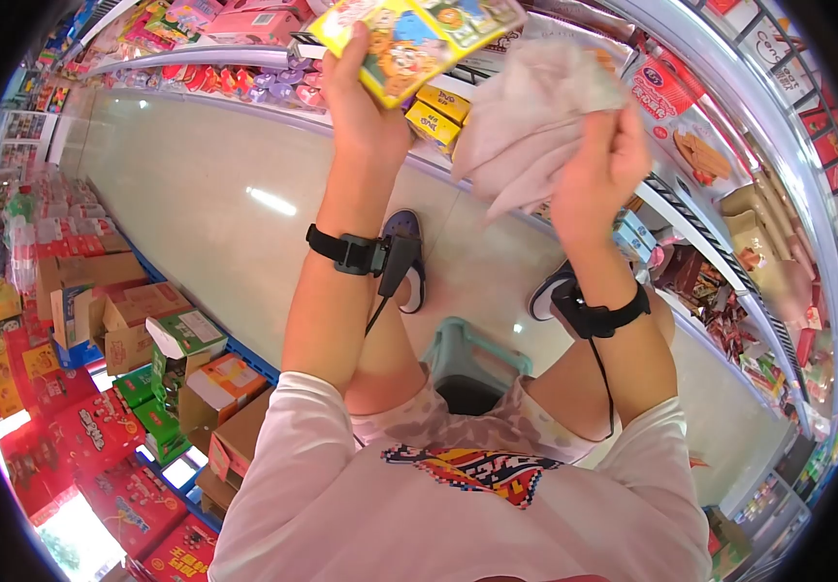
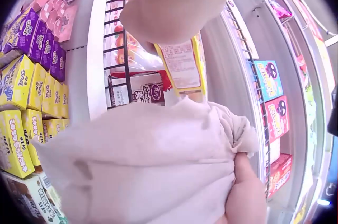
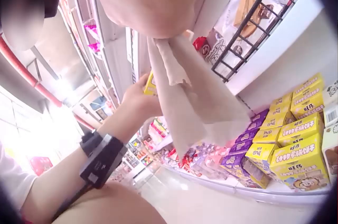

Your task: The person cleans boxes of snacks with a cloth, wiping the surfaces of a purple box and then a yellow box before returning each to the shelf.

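A yellow cartoon-printed packet (image 1: 409, 44) is gripped by the left hand (image 1: 366, 112), its thumb lying over the front; the left wrist view shows the packet's pale printed back (image 2: 181, 65). Beside it on the right, a crumpled whitish cloth (image 1: 535, 121) hangs from the right hand (image 1: 605, 175), which pinches it between thumb and fingers. In the left wrist view the cloth (image 2: 148, 160) covers the lower part of the packet. The right wrist view shows the cloth (image 3: 195, 102) hanging in loose folds below the right hand.
Store shelves with wire rails (image 2: 127, 49) curve around the front and right. Yellow boxes (image 3: 301, 160) and purple boxes (image 3: 245, 166) line a lower shelf. Cartons (image 1: 143, 310) and red boxes (image 1: 99, 427) are stacked at the left. A greenish stool (image 1: 482, 339) is between the legs.
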`<state>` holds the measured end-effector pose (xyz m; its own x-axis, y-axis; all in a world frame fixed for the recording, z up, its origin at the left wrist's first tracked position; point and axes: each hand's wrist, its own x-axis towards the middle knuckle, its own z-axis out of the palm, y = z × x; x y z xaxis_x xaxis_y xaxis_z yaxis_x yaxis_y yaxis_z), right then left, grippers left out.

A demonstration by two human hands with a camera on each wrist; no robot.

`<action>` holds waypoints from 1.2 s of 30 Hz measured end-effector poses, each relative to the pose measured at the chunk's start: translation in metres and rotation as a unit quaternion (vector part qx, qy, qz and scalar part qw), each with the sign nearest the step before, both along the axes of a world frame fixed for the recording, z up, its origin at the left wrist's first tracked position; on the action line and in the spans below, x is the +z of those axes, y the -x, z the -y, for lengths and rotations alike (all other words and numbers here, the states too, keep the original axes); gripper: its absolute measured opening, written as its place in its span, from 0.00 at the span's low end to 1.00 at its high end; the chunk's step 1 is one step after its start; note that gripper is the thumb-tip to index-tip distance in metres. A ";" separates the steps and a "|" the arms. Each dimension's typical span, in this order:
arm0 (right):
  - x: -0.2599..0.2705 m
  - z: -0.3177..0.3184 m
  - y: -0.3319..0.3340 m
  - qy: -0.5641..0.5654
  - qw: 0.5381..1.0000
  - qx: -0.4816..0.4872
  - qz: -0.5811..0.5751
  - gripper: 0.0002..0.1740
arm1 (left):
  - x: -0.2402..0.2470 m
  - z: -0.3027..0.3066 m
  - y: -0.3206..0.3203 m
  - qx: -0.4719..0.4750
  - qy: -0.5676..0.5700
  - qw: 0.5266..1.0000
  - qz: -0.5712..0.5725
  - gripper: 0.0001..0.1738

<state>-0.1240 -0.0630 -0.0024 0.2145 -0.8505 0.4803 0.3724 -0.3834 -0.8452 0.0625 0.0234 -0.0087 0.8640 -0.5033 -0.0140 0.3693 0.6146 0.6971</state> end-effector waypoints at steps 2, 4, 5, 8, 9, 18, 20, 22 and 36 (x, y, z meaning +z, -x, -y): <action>0.001 0.013 0.006 -0.017 1.000 -0.020 -0.009 0.16 | -0.029 -0.005 -0.001 0.142 -0.238 0.774 0.570 0.23; 0.008 0.022 0.005 0.038 0.993 -0.101 0.045 0.17 | -0.019 -0.006 0.006 0.135 -0.244 0.747 0.604 0.26; 0.007 0.027 0.006 0.062 0.992 -0.103 0.039 0.17 | -0.010 -0.001 0.013 -0.001 -0.134 0.930 0.343 0.27; 0.003 0.025 0.010 0.027 0.997 -0.069 -0.030 0.17 | 0.010 0.002 0.031 -0.180 -0.008 0.983 0.034 0.30; 0.001 0.026 0.009 0.028 0.997 -0.071 -0.030 0.17 | 0.015 0.005 0.038 -0.189 -0.016 0.978 0.089 0.27; -0.009 -0.004 -0.009 0.403 0.895 0.047 -0.187 0.29 | 0.006 0.026 0.056 -0.109 -0.071 0.949 0.288 0.34; -0.004 0.000 -0.005 0.416 0.887 0.048 -0.194 0.30 | 0.007 0.027 0.050 -0.114 -0.060 0.944 0.303 0.33; -0.001 0.009 -0.005 0.434 0.877 0.048 -0.202 0.31 | 0.008 0.029 0.050 -0.123 -0.044 0.951 0.279 0.32; -0.004 -0.004 -0.007 0.471 0.849 0.045 -0.236 0.31 | -0.006 0.029 0.049 -0.057 -0.020 0.953 0.297 0.29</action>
<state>-0.1172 -0.0593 -0.0066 0.6163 -0.1077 0.7801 0.1402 -0.9598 -0.2433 0.0140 -0.0060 -0.0148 0.6646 -0.6044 0.4393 -0.0353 0.5619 0.8265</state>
